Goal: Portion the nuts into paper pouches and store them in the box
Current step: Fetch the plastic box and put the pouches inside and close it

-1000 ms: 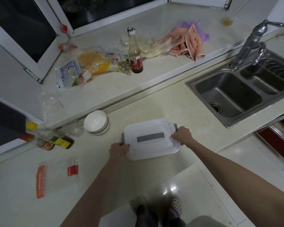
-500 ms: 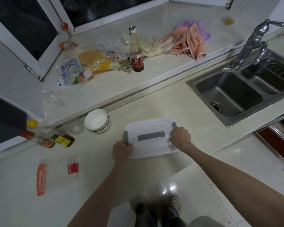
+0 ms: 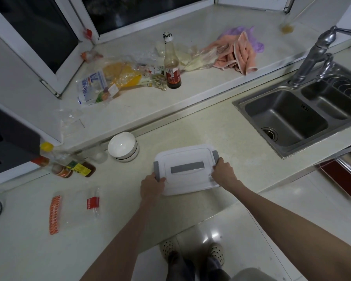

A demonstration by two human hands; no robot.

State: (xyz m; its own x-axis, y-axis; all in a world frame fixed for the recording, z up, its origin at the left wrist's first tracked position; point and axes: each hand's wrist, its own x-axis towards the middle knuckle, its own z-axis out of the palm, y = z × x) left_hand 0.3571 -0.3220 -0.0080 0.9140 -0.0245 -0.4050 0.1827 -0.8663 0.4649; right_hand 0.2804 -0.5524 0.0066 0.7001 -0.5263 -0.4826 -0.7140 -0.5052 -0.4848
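Note:
A white plastic box (image 3: 187,159) with a closed lid, a grey handle strip and grey side clips sits on the counter near its front edge. My left hand (image 3: 152,185) grips the box's left side at the grey clip. My right hand (image 3: 224,172) grips the right side at the other clip. No nuts or paper pouches are visible.
A stack of white bowls (image 3: 123,147) stands just left of the box. A clear plastic bag (image 3: 75,207) with red print lies at the left. Sauce bottles (image 3: 69,167) stand at the far left, a double sink (image 3: 298,116) at the right, a brown bottle (image 3: 171,65) and cloths (image 3: 237,53) on the sill.
Both hands have slid toward the near corners of the box and closed round its side clips; the box has shifted only slightly.

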